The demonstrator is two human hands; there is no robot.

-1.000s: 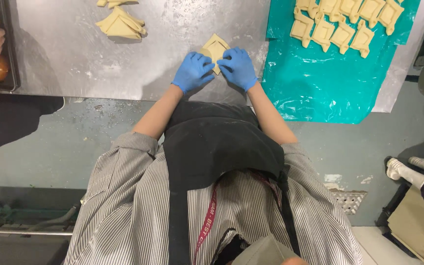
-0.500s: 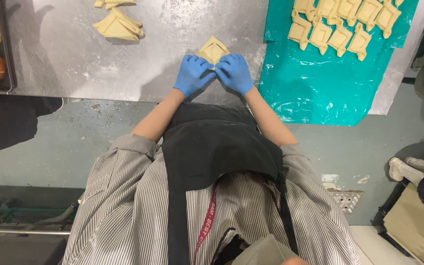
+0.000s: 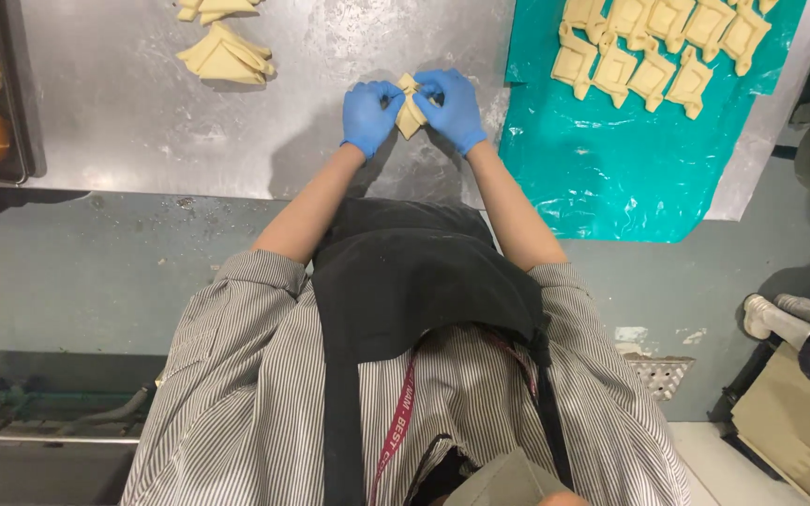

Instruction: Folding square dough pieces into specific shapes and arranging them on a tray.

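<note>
Pinching dough piece, table edge near.

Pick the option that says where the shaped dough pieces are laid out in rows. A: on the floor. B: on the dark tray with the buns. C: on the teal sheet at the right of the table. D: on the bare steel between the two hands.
C: the rows of shaped dough pieces lie on the teal sheet, while the hands work a single piece on the steel.
</note>
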